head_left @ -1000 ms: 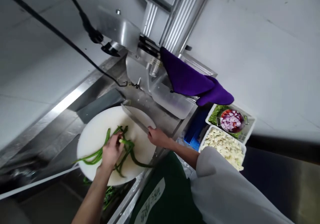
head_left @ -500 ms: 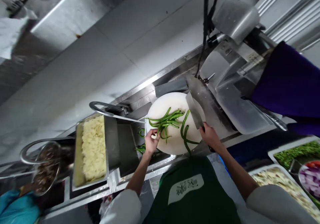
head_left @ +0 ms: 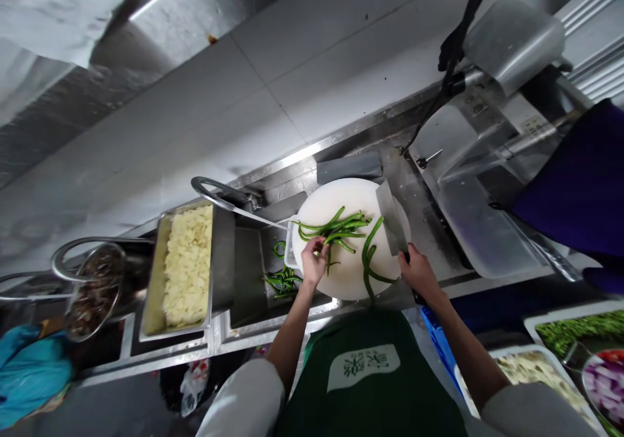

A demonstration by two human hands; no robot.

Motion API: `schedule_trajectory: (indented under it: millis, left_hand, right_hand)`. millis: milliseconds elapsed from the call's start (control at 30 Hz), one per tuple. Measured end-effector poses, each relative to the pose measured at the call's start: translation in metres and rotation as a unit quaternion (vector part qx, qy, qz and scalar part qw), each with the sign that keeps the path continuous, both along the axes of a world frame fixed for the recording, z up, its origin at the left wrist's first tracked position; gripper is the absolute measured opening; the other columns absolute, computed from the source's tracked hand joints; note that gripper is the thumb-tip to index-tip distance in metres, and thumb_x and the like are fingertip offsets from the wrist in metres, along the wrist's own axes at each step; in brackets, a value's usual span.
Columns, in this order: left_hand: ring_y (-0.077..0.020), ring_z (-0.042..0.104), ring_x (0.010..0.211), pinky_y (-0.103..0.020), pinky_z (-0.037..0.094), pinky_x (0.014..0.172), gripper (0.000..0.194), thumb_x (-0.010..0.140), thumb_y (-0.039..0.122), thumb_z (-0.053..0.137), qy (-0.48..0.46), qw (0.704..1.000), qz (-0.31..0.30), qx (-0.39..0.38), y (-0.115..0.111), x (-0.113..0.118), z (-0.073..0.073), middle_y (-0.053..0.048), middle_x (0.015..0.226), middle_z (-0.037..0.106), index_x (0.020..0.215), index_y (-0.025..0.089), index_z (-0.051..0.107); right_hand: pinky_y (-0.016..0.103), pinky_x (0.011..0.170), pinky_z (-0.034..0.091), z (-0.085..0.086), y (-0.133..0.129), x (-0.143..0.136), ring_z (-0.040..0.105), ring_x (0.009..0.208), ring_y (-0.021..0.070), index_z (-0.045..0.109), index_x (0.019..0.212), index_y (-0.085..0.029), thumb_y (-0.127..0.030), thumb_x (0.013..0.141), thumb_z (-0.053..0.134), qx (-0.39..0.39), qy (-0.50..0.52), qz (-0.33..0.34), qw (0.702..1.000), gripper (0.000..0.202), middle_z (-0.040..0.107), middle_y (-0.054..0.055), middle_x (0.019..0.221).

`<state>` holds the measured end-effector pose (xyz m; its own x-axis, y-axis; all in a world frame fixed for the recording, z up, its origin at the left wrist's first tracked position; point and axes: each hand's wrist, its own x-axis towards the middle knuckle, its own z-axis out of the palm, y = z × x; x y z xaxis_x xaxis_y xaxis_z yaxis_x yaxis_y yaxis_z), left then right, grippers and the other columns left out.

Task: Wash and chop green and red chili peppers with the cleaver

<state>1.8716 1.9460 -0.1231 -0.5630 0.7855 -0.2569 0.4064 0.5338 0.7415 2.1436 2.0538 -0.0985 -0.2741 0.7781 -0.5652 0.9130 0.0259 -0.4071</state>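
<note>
Crosswise, long slender green pods (head_left: 342, 234) bunch at my left hand (head_left: 313, 263), its hold unclear, left of the broad steel cleaver (head_left: 392, 221) my right hand (head_left: 420, 274) grips.

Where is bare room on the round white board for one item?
Bare on the round white board: its far strip, beyond the long green vegetables and left of the broad metal cleaver; its near part, between both vegetable groups. Crowded: its middle with vegetables, its left with the left hand, its right with the cleaver.
</note>
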Motion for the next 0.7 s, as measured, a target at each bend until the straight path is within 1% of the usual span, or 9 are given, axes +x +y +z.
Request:
schedule_trajectory:
  millis: [100, 167, 233, 333, 400, 500, 567, 633, 700]
  left_hand:
    - [-0.0216, 0.061, 0.101, -0.038, 0.051, 0.091, 0.014, 0.089, 0.026, 0.056, 0.088, 0.987, -0.133, 0.007, -0.004, -0.016, 0.013, -0.008, 0.103, 0.065, 0.098, 0.020, 0.065]
    - [-0.0271, 0.055, 0.115, -0.044, 0.047, 0.098, 0.016, 0.084, 0.025, 0.064, 0.134, 0.956, -0.255, -0.045, -0.005, -0.022, 0.021, -0.011, 0.119, 0.060, 0.099, 0.021, 0.066]
    - [-0.0342, 0.045, 0.129, -0.051, 0.040, 0.105, 0.042, 0.074, 0.031, 0.078, 0.180, 0.916, -0.344, -0.104, 0.001, -0.023, 0.022, -0.014, 0.139, 0.049, 0.113, 0.023, 0.065]
    - [-0.0431, 0.024, 0.144, -0.059, 0.025, 0.113, 0.093, 0.061, 0.041, 0.088, 0.225, 0.872, -0.406, -0.155, 0.029, -0.020, 0.013, -0.018, 0.158, 0.026, 0.143, 0.027, 0.046]
    - [-0.0434, 0.024, 0.145, -0.059, 0.024, 0.113, 0.104, 0.066, 0.047, 0.084, 0.213, 0.861, -0.424, -0.185, 0.053, -0.021, 0.005, -0.020, 0.159, 0.023, 0.153, 0.027, 0.030]
    - [-0.0399, 0.038, 0.137, -0.055, 0.030, 0.110, 0.096, 0.080, 0.051, 0.071, 0.176, 0.872, -0.408, -0.205, 0.077, -0.020, 0.002, -0.022, 0.152, 0.036, 0.156, 0.024, 0.021]
    - [-0.0394, 0.039, 0.136, -0.054, 0.030, 0.110, 0.085, 0.084, 0.049, 0.066, 0.181, 0.895, -0.369, -0.174, 0.076, -0.009, 0.010, -0.020, 0.150, 0.039, 0.155, 0.025, 0.025]
    - [-0.0374, 0.045, 0.131, -0.052, 0.034, 0.107, 0.068, 0.090, 0.047, 0.059, 0.185, 0.921, -0.308, -0.148, 0.063, 0.015, 0.019, -0.019, 0.144, 0.046, 0.149, 0.024, 0.035]
    - [-0.0344, 0.058, 0.115, -0.046, 0.043, 0.098, 0.057, 0.093, 0.048, 0.052, 0.148, 0.940, -0.247, -0.185, 0.044, 0.049, 0.023, -0.019, 0.125, 0.059, 0.141, 0.019, 0.044]
  right_hand:
    - [0.027, 0.064, 0.036, 0.002, 0.001, 0.000, 0.063, 0.073, 0.0222, 0.058, 0.107, -0.015, -0.029, 0.095, 0.038, -0.016, -0.003, -0.002, 1.000, 0.027, 0.068, 0.011, 0.082]
    - [0.027, 0.064, 0.035, 0.004, 0.001, -0.001, 0.063, 0.073, 0.0224, 0.057, 0.107, -0.014, -0.029, 0.095, 0.038, -0.023, -0.006, -0.003, 1.000, 0.027, 0.069, 0.011, 0.082]
    - [0.027, 0.064, 0.035, 0.006, 0.002, -0.003, 0.063, 0.075, 0.0230, 0.057, 0.109, -0.014, -0.029, 0.095, 0.038, -0.026, -0.006, 0.002, 1.000, 0.028, 0.068, 0.011, 0.081]
    - [0.027, 0.063, 0.034, 0.012, 0.004, -0.006, 0.063, 0.076, 0.0235, 0.057, 0.111, -0.013, -0.028, 0.095, 0.039, -0.031, -0.015, 0.023, 0.999, 0.027, 0.068, 0.011, 0.079]
    - [0.027, 0.062, 0.032, 0.016, 0.006, -0.007, 0.063, 0.075, 0.0232, 0.057, 0.110, -0.015, -0.027, 0.096, 0.040, -0.037, -0.026, 0.037, 0.998, 0.026, 0.068, 0.010, 0.079]
    - [0.027, 0.062, 0.031, 0.020, 0.010, -0.004, 0.063, 0.073, 0.0221, 0.059, 0.106, -0.017, -0.029, 0.097, 0.040, -0.035, -0.034, 0.049, 0.998, 0.024, 0.069, 0.009, 0.079]
    - [0.028, 0.062, 0.030, 0.020, 0.011, -0.001, 0.063, 0.072, 0.0217, 0.059, 0.105, -0.017, -0.030, 0.098, 0.040, -0.027, -0.041, 0.051, 0.997, 0.024, 0.069, 0.009, 0.079]
    - [0.028, 0.062, 0.030, 0.019, 0.011, 0.002, 0.062, 0.072, 0.0216, 0.059, 0.105, -0.017, -0.029, 0.098, 0.039, -0.025, -0.051, 0.053, 0.997, 0.024, 0.068, 0.009, 0.078]
    - [0.028, 0.062, 0.029, 0.017, 0.010, 0.003, 0.062, 0.072, 0.0214, 0.058, 0.107, -0.017, -0.028, 0.097, 0.039, -0.026, -0.054, 0.055, 0.997, 0.024, 0.068, 0.008, 0.078]
